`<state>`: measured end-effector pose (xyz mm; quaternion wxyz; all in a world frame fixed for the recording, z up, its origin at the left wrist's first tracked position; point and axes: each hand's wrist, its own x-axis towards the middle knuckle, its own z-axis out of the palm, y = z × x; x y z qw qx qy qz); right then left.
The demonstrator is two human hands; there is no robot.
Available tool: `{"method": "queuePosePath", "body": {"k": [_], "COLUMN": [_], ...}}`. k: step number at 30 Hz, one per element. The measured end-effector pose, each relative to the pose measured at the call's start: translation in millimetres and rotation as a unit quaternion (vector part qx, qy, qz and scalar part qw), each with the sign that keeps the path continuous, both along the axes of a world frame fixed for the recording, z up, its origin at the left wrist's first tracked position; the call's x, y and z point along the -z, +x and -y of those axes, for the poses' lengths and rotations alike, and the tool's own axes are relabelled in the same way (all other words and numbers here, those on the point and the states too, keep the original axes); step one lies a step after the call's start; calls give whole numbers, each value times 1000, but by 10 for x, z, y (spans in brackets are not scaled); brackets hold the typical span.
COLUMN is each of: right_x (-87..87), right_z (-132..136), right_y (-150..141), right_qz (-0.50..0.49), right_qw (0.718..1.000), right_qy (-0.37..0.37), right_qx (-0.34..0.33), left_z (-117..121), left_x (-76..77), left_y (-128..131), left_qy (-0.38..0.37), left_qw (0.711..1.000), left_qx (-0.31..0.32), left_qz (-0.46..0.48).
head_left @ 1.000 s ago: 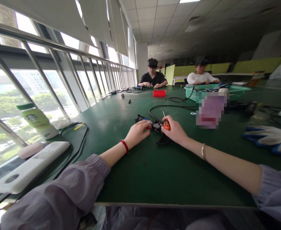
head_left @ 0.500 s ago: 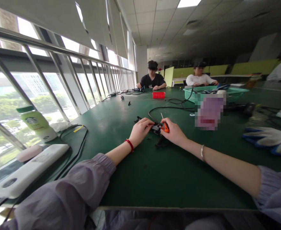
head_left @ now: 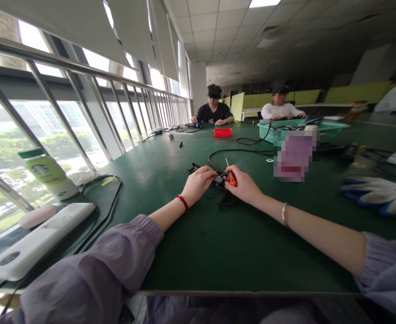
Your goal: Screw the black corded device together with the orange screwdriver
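Note:
My right hand [head_left: 242, 185] is closed round a screwdriver [head_left: 232, 179] with an orange and black handle; its thin shaft points up and away from me. Beside it my left hand [head_left: 199, 183] pinches at a small dark device [head_left: 219, 181] with a black cable running from it. My left fingertips partly cover this device, and the right fingers touch its other side. A black curved piece [head_left: 227, 199] lies just below the right hand. Another dark piece [head_left: 193, 168] shows beyond the left hand.
Ahead stand a red tray [head_left: 222, 132] and a green basket [head_left: 329, 131]. Work gloves [head_left: 380, 195] lie on the right. At left are a bottle [head_left: 49, 173], a white power bank [head_left: 38, 238] and cables [head_left: 111, 216]. Two people [head_left: 214, 110] sit across the green table [head_left: 252, 256].
The camera view has shifted very slightly. Both hands stay at the device, with the screwdriver still in the right hand.

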<state>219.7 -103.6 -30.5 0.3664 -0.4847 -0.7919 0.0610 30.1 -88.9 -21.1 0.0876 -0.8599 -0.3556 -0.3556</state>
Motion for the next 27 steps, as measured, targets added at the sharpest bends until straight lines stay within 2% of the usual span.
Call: {"method": "queuePosePath", "body": {"k": [5,9,12,15,18,21,24,27], "right_x": [10,1,-6,-4,2,4,6,10], "right_z": [-22,-16,-6,-5,-12,-18,-23,-31], "right_y": [6,8,11,12,9,5,4,9], "right_qz": [10,17,21,21,18,15,14,11], "right_qw": [1000,1000,1000,1000,1000,1000,1000,1000], "right_qy": [4,2,-2,-2,3,7,8,10], "right_qx": [-3,-6,-5,-5,-7,-10,-13,-16], "left_z": [63,181,271,340,393,431,438,379], "left_x": [-34,-129,-223,-285,-302,-289,-244,-160], "left_y": [1,-73,-166,-231,-235,-202,-173,-142], "left_qy": [-15,-45,-71,-56,-37,-21,-15,-25], "left_qw": [998,994,985,968,952,940,938,967], "left_qx": [-40,-60,-32,10,51,64,54,51], "left_qz": [-49,-74,-153,-243,-299,-334,-341,-249]}}
